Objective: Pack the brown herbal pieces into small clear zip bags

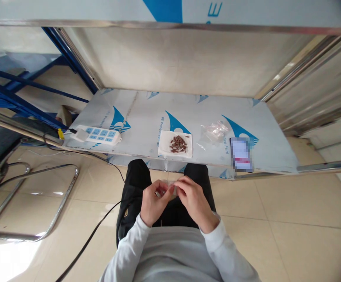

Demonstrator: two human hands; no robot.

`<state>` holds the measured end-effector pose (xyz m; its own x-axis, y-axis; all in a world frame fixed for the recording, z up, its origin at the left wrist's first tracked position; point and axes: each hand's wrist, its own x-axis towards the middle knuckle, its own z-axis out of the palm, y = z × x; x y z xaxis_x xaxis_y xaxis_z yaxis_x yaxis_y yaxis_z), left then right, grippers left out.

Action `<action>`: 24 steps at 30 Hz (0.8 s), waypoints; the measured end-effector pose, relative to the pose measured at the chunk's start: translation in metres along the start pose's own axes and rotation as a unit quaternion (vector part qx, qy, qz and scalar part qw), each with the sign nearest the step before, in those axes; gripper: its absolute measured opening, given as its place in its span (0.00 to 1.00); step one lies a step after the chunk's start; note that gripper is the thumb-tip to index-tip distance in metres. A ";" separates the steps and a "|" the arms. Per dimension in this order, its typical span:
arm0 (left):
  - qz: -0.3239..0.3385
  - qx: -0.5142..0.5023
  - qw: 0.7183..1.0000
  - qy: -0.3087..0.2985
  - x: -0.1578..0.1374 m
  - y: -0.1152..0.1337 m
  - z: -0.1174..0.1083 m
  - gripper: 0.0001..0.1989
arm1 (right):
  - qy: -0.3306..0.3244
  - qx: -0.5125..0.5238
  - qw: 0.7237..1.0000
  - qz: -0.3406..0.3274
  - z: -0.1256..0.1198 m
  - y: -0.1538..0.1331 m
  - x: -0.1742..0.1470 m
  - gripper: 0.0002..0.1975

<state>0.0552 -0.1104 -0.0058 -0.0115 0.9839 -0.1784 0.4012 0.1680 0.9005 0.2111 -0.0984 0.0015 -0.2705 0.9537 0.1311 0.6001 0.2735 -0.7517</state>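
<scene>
At the left of the counter [147, 107] lies a white power strip [102, 135]. Over the lap, the left hand [154, 199] has its grip closed on a small translucent thing [174, 192] — mostly hidden by fingers. It sits between the two hands, at the fingertips. Beyond it, small brown pieces [178, 144] lie piled on a white sheet [163, 145]. The right hand [193, 196] pinches the same thing — then come a crumpled clear bag [215, 131] and a phone [240, 153].
</scene>
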 end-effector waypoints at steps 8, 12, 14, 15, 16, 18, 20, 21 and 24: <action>0.297 0.166 0.940 -0.031 0.039 0.005 0.007 0.47 | -0.041 0.146 0.988 0.028 -0.022 0.018 0.035 0.07; 0.277 0.155 0.947 -0.046 0.074 0.014 0.017 0.32 | -0.028 0.172 0.984 0.035 -0.032 0.031 0.054 0.11; 0.277 0.177 0.943 -0.051 0.090 0.021 0.018 0.29 | -0.007 0.163 0.986 0.035 -0.034 0.038 0.065 0.11; 0.279 0.196 0.938 -0.056 0.098 0.025 0.018 0.28 | 0.005 0.154 0.987 0.036 -0.035 0.041 0.071 0.11; 0.278 0.221 0.933 -0.059 0.106 0.028 0.017 0.27 | 0.019 0.142 0.989 0.039 -0.036 0.044 0.076 0.11; 0.268 0.287 0.918 -0.054 0.122 0.034 0.017 0.25 | 0.062 0.115 0.990 0.050 -0.035 0.051 0.084 0.14; 0.241 0.378 0.893 -0.035 0.139 0.041 0.018 0.23 | 0.113 0.101 0.986 0.066 -0.033 0.056 0.086 0.18; 0.226 0.420 0.879 -0.023 0.148 0.044 0.020 0.22 | 0.133 0.102 0.983 0.074 -0.031 0.059 0.083 0.20; 0.201 0.492 0.847 -0.001 0.174 0.055 0.027 0.19 | 0.154 0.129 0.974 0.100 -0.021 0.065 0.064 0.21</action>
<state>0.1004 0.0683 0.0018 0.3075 0.9495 0.0631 0.9418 -0.3131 0.1219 0.2483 -0.0168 -0.0250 0.0952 0.9877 0.1240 0.3967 0.0766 -0.9148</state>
